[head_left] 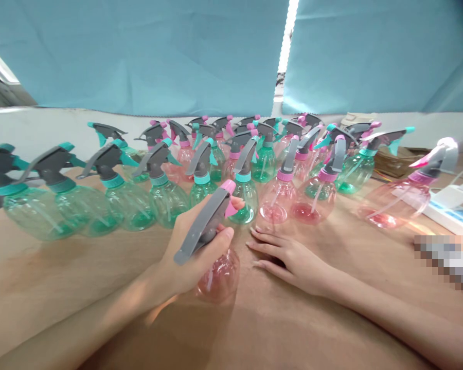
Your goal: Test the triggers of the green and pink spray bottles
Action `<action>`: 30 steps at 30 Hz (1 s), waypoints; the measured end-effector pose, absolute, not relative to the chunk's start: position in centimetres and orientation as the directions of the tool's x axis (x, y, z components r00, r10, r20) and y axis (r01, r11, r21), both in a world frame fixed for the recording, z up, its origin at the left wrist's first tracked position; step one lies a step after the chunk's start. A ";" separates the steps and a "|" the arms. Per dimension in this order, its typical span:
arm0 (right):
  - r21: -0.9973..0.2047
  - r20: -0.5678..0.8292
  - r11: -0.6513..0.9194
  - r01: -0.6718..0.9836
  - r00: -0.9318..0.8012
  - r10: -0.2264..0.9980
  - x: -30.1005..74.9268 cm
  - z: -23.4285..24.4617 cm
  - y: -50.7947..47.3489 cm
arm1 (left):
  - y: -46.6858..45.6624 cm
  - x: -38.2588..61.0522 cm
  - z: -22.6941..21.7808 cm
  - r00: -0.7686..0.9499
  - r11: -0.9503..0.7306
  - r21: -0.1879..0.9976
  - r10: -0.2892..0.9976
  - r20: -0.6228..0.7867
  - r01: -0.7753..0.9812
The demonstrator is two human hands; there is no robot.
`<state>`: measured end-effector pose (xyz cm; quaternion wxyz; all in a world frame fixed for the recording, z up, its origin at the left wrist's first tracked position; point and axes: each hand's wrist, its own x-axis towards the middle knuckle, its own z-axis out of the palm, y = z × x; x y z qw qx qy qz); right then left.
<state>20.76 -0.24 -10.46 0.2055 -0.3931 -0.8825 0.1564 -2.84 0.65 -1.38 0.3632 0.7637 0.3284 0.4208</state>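
My left hand (195, 244) is wrapped round the neck of a pink spray bottle (219, 277), just under its grey trigger head with the pink nozzle. The bottle stands near me on the table, its clear pink body partly behind my fingers and thumb. My right hand (283, 257) lies palm down on the tabletop to the right of that bottle, fingers spread and holding nothing. Just beyond my hands, a green spray bottle (244, 198) and a pink spray bottle (278, 198) stand in the front row.
Several green bottles (133, 205) line the left; more bottles crowd behind. At right are a separate pink bottle (399, 203), a white power strip (447, 208) with a plugged-in charger (453, 194), and a blurred-out object (451, 259). Blue curtains (158, 56) hang behind the wooden table (278, 329).
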 end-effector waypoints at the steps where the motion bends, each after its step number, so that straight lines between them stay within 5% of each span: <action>1: -0.439 0.240 0.640 0.630 -0.604 0.760 20.8 -10.5 -0.2 | 0.6 -2.9 -1.4 0.431 -0.519 0.833 0.807 0.403 0.193; 30: -0.411 0.246 0.657 0.632 -0.618 0.747 20.7 -10.6 -0.2 | 0.4 -2.7 0.1 0.415 -0.592 0.748 0.788 0.456 0.301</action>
